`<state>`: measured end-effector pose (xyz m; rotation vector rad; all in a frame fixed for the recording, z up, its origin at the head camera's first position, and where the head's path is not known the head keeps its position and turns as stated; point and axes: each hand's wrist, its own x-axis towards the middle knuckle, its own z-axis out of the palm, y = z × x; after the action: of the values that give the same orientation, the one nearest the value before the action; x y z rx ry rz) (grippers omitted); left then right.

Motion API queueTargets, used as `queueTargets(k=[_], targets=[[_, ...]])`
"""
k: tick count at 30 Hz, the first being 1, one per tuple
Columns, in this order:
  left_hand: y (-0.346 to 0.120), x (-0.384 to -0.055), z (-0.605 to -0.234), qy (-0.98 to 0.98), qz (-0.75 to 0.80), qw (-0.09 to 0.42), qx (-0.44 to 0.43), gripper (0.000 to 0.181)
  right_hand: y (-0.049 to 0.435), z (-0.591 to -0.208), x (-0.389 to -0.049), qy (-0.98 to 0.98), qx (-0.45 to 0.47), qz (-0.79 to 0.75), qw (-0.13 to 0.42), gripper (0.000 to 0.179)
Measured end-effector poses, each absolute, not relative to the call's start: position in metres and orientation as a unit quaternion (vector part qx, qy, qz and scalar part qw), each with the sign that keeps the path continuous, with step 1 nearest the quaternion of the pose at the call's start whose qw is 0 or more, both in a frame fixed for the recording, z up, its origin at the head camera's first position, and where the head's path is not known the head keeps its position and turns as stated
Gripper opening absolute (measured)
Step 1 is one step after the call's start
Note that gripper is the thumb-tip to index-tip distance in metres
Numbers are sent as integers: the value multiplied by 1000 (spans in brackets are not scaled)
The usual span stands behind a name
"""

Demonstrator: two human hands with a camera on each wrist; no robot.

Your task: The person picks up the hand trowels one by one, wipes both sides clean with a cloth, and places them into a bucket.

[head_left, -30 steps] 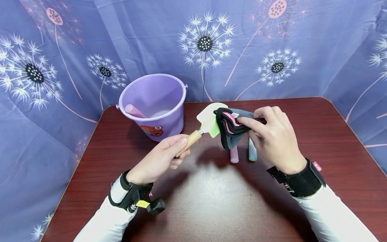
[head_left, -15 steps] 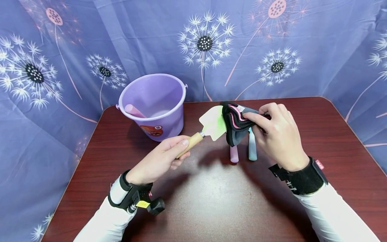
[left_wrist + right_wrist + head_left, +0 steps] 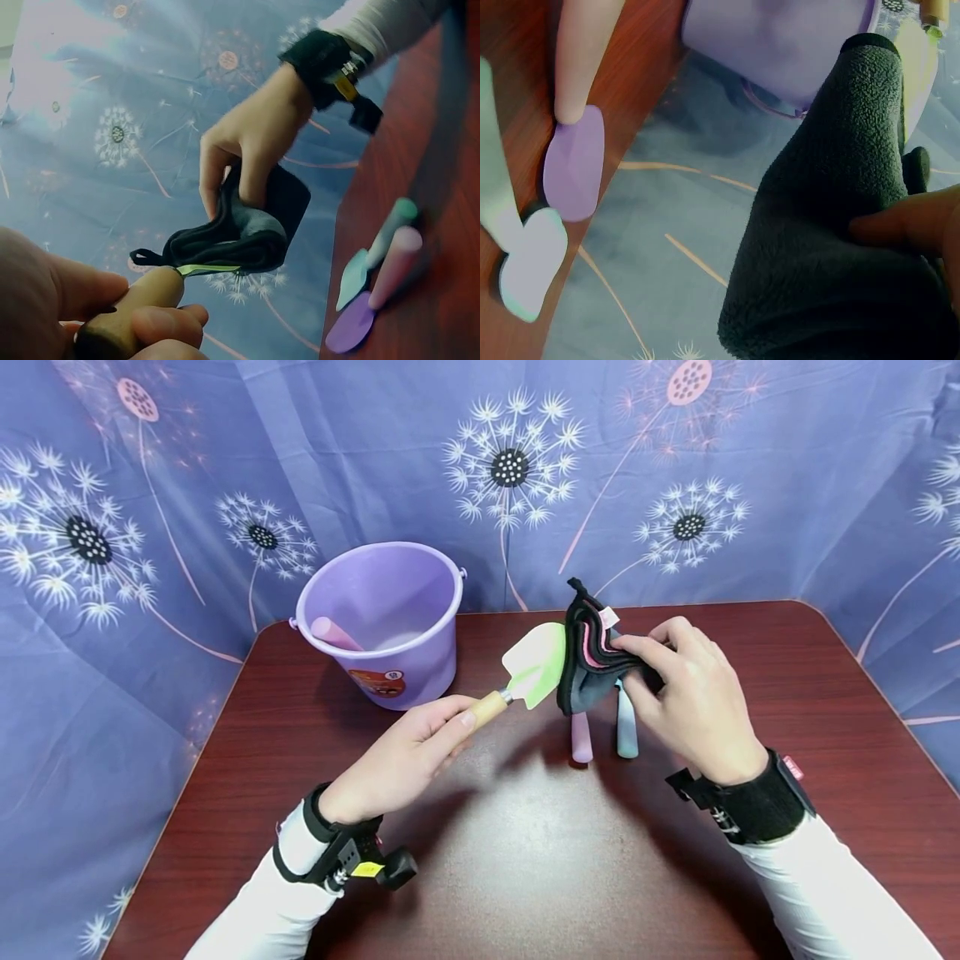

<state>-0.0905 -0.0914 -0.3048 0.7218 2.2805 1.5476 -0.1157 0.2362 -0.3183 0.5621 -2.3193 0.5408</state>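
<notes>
Head view: hands (image 3: 416, 752) around trowel (image 3: 527, 678) (left) and dark cloth (image 3: 588, 677) (right), pink tool (image 3: 581, 739) partly behind cloth.

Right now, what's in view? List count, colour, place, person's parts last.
Trowel: one, white-green, wooden-handled, centre.
Cloth: one, grey, black, pink, by trowel.
Bucket: one, purple, at left.
Sticker: one, orange, on bucket.
Rod: one, pink, in bucket.
Table: one, brown, under bucket.
Pink-handled tool: one, purple blade, on table.
Teal-handled tool: one, pale blade, beside it.
Backdrop: one, blue, behind table.
Left hand: one, bare, gripping trowel.
Right hand: one, bare, pinching cloth.
Wristbands: two, black, wrists.
Sleeves: two, white, forearms.
</notes>
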Motion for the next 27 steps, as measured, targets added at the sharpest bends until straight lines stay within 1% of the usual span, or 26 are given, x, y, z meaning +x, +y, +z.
queueTargets(k=[3, 8, 14, 23, 27], targets=[[-90, -90, -306, 820, 500, 116, 254, 26, 235, -318, -113, -897, 210, 224, 317, 37], [-86, -88, -308, 831, 482, 91, 263, 27, 230, -319, -109, -902, 212, 236, 292, 36], [-82, -87, -310, 838, 463, 70, 280, 26, 221, -319, -104, -892, 233, 242, 301, 35], [-81, -86, -313, 844, 451, 70, 282, 22, 213, -320, -102, -876, 269, 240, 321, 31], [-80, -86, -314, 846, 449, 67, 280, 23, 210, -319, -101, -870, 290, 230, 326, 30]])
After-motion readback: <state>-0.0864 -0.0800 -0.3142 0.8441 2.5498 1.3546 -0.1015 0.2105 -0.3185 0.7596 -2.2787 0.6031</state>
